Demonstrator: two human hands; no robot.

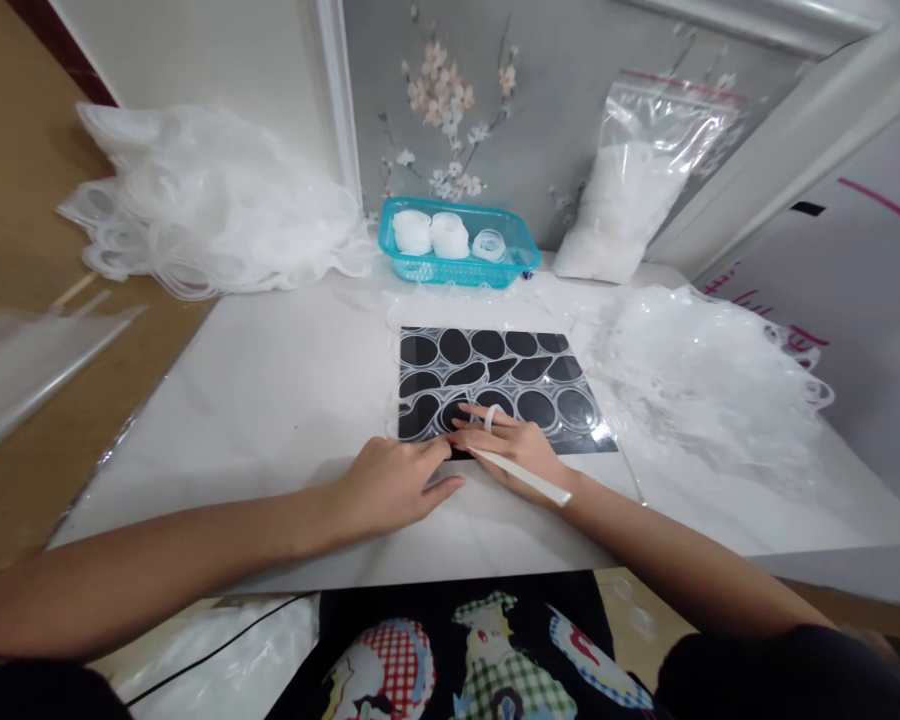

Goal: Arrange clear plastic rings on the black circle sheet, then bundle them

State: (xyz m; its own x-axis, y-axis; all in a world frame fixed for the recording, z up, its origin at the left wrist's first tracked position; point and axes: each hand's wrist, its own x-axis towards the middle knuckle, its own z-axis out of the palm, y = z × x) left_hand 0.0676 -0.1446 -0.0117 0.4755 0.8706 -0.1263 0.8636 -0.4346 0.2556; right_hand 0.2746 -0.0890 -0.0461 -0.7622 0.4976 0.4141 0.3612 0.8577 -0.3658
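Hands (391, 482) (521, 455), two: right holding one stick (526, 476), left half-open, touching one black sheet (536, 408).

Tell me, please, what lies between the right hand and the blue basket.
The head view shows part of the black sheet with its clear ring pattern, then white table.

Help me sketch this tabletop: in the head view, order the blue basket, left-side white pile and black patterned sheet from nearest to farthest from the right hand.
1. Black patterned sheet, under the right hand.
2. Blue basket, beyond the sheet.
3. White pile, back left.
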